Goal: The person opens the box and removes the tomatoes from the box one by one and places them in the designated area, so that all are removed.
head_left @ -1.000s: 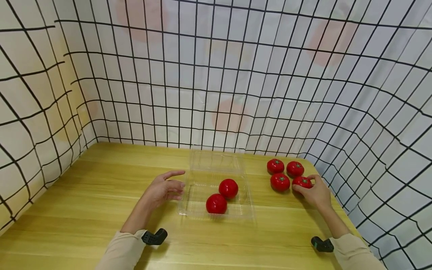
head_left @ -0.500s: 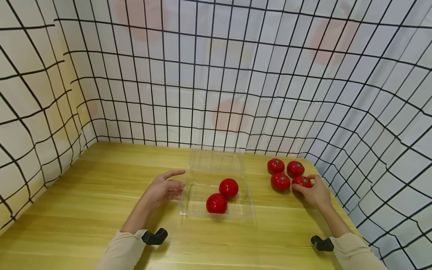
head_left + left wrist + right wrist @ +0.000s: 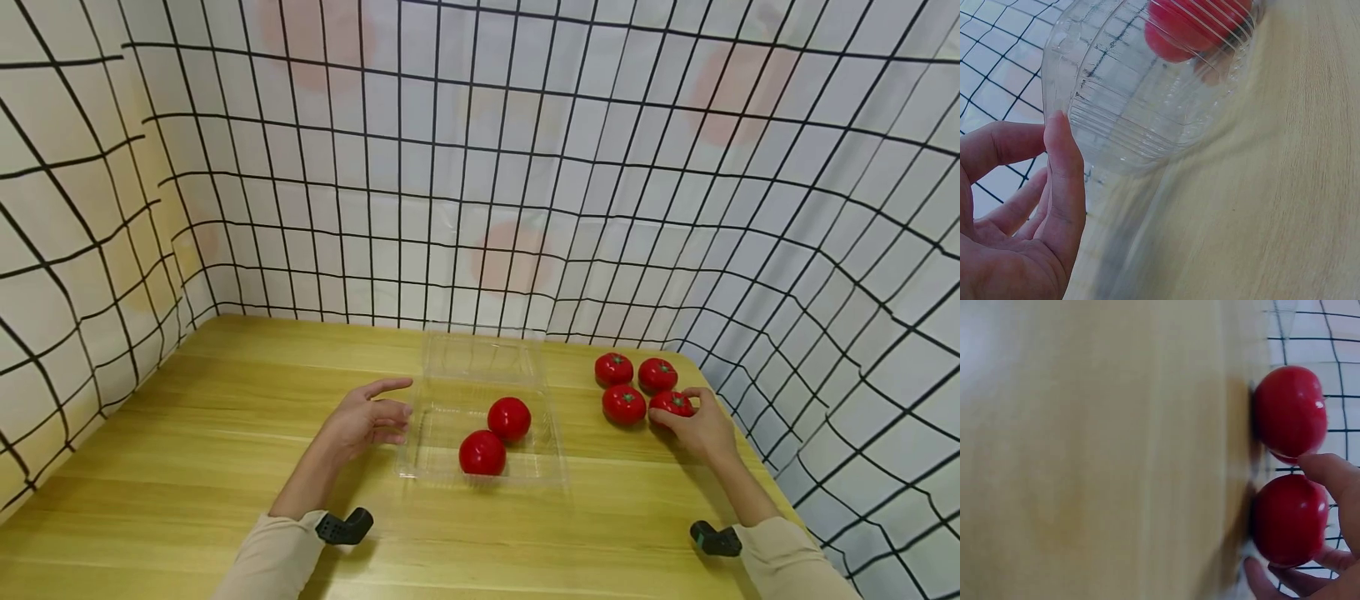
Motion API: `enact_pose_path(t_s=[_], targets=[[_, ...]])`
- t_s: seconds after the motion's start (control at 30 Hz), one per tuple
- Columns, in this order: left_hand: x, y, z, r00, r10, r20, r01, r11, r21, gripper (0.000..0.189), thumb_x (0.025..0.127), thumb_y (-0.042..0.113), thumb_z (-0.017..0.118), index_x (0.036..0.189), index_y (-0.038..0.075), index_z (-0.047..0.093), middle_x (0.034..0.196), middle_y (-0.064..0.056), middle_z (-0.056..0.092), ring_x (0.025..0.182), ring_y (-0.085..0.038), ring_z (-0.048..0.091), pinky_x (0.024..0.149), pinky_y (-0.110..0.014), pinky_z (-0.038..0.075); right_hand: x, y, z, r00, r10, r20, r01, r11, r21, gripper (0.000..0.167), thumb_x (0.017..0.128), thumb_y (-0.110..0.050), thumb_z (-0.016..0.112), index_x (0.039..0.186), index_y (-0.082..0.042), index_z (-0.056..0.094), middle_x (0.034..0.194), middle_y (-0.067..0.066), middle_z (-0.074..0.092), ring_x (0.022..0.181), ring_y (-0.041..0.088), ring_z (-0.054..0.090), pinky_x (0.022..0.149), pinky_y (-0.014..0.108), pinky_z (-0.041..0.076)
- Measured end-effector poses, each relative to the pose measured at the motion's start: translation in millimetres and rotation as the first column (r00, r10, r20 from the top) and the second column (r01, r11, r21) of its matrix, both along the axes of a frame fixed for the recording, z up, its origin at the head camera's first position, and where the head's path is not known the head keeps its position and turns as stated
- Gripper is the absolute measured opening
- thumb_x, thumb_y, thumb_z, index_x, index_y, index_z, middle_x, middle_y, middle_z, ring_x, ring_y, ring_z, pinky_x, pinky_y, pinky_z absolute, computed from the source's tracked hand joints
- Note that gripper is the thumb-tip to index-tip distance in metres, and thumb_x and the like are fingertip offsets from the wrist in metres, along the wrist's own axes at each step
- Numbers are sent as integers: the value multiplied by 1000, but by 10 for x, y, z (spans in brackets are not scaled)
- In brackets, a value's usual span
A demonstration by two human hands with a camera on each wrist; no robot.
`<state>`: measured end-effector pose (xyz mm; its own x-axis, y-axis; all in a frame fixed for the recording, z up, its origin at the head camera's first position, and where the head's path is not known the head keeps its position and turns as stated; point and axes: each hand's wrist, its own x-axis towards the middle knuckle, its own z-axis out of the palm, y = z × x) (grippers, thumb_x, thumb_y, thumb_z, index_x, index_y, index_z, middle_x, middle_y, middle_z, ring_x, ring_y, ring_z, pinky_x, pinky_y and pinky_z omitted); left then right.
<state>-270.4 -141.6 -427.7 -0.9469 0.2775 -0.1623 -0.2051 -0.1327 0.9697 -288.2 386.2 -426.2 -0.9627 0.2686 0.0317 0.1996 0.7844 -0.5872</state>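
My right hand (image 3: 703,427) pinches a red tomato (image 3: 672,404) between thumb and fingers at the right end of the wooden table. In the right wrist view, this tomato (image 3: 1291,520) sits low against the tabletop, beside another tomato (image 3: 1290,414). At mid-table my left hand (image 3: 365,422) stays with loosely extended fingers, their tips right at the left rim of a clear plastic clamshell box (image 3: 431,450). Two tomatoes lie in that box, a rear one (image 3: 509,418) and a front one (image 3: 482,452). The left wrist view shows fingertips (image 3: 1059,125) overlapping the box rim.
Three more tomatoes stand close by the held one: a back left one (image 3: 613,370), a back right one (image 3: 657,375) and a front left one (image 3: 624,405). The box's raised clear lid (image 3: 482,358) lies behind it. Grid-patterned cloth (image 3: 495,183) walls the table (image 3: 225,467).
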Motion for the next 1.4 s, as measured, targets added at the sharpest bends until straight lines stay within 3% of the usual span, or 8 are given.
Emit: enact_pose_path(t_s=[0.3,0.47,0.87,1.03,1.13,1.27,1.37,1.4], targets=[[0,1,-2,1000,-7,-5,7,1000,6,64,96,2,64,155,5,39,94,-8,64,76,-17,68,65,-28,62,25,-47,232,999,26,-19,-26,1000,13,94,90,-55,70,153,3,31,140,39,47,124,50,48,97,61,45],[4,0,7,1000,-6,-5,6,1000,5,64,96,2,64,155,4,38,93,-8,65,76,-17,68,65,-28,62,24,-161,355,998,50,-50,-46,996,80,92,90,-55,69,153,2,34,144,38,44,127,51,46,98,65,44],[-1,-7,10,1000,-3,1,3,1000,4,63,97,2,63,155,5,39,92,-8,65,76,-17,68,65,-29,63,91,-739,610,965,202,-169,-176,972,153,82,90,-44,73,151,-1,40,146,31,48,129,49,48,101,66,46],[-8,-2,9,1000,-12,-3,12,1000,6,62,97,1,62,155,4,39,91,-8,65,76,-17,68,65,-29,63,159,-998,651,942,276,-189,-246,954,170,76,89,-41,76,148,-4,47,133,28,59,115,44,57,91,59,54],[-9,0,9,1000,-11,-6,11,1000,3,63,97,1,62,155,4,39,89,-6,65,75,-16,67,64,-29,63,194,-1131,660,930,311,-193,-282,945,163,74,88,-42,77,147,-6,49,135,26,59,115,42,59,92,58,53],[-8,0,11,1000,-13,-10,13,1000,0,64,96,2,63,155,3,38,87,-4,64,74,-15,67,65,-29,63,224,-1276,660,922,339,-187,-316,938,145,72,88,-44,77,145,-9,51,139,23,59,99,35,64,86,51,55],[-8,-1,11,1000,-11,-7,11,1000,4,64,96,2,63,155,3,38,88,-4,63,75,-16,67,65,-29,63,231,-1359,646,914,359,-191,-339,932,129,70,88,-43,77,144,-9,53,136,22,62,98,34,65,84,49,56],[-8,-4,11,1000,-12,-7,12,1000,7,64,96,1,63,155,3,38,88,-4,64,76,-16,67,65,-29,63,233,-1382,640,910,364,-196,-346,930,121,69,88,-41,78,144,-9,53,135,22,62,105,37,65,88,51,56]])
